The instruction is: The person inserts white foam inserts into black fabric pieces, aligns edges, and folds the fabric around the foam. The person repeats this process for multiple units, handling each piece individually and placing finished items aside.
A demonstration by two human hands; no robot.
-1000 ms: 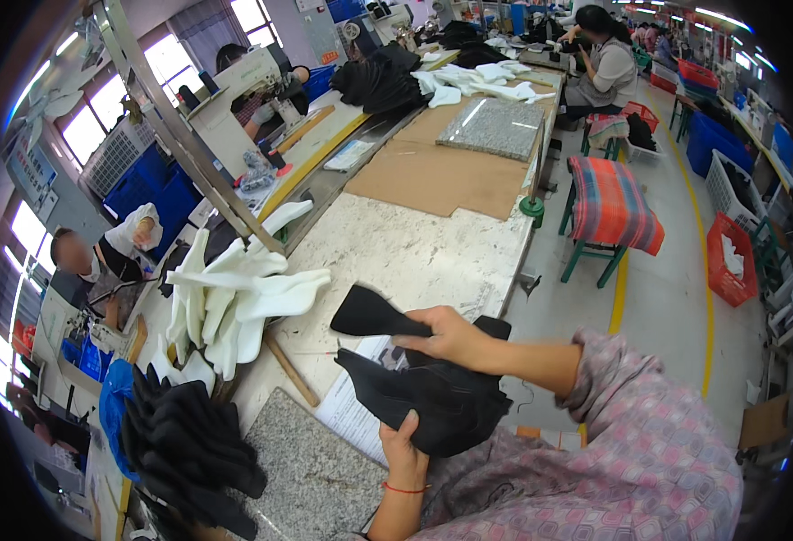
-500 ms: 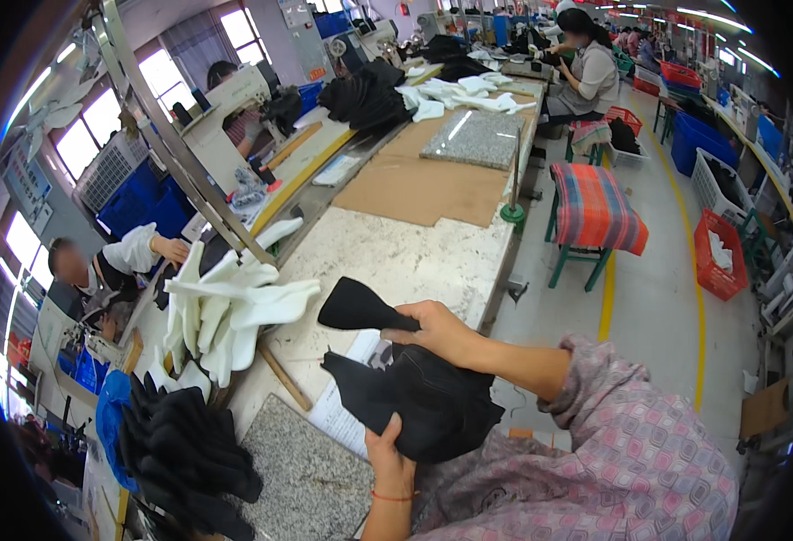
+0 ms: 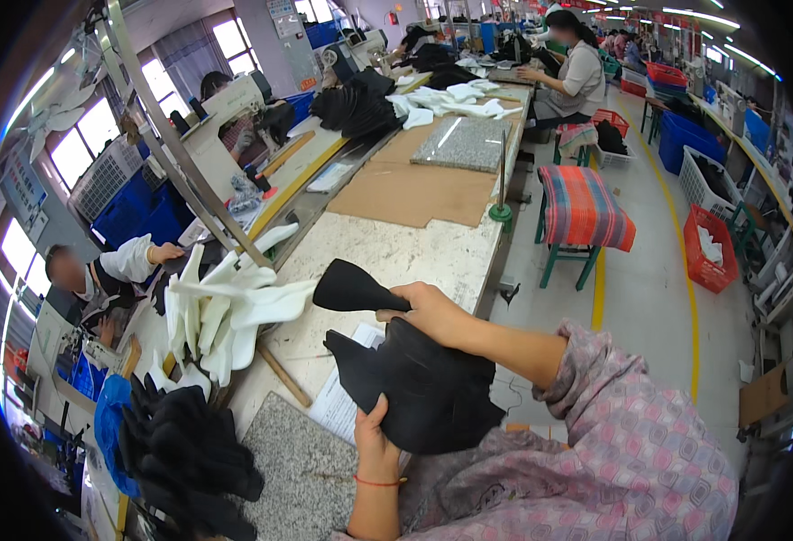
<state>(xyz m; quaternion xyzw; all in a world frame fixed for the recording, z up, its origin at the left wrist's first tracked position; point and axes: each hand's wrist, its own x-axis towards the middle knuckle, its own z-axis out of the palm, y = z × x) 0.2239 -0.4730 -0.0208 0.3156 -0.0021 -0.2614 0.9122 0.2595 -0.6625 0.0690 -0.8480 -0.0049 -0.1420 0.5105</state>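
My right hand is closed round the narrow end of a black, paddle-shaped piece, whose wide rounded end points left. Below it, my left hand grips the lower edge of a broad black cloth piece, thumb on top and fingers hidden underneath. This cloth piece hangs between my hands, with a pointed corner to the left. Whether the two black pieces are joined is hidden by my right hand. A printed paper sheet lies on the table under them.
White foam-like shapes are heaped at the left, beside a stack of black pieces and a wooden stick. A granite slab lies near me. A co-worker sits across at left. A cloth-covered stool stands in the aisle.
My right hand has risen slightly with the paddle-shaped piece. The broad cloth piece has opened out flatter, and my left hand has shifted a little left and up along its edge.
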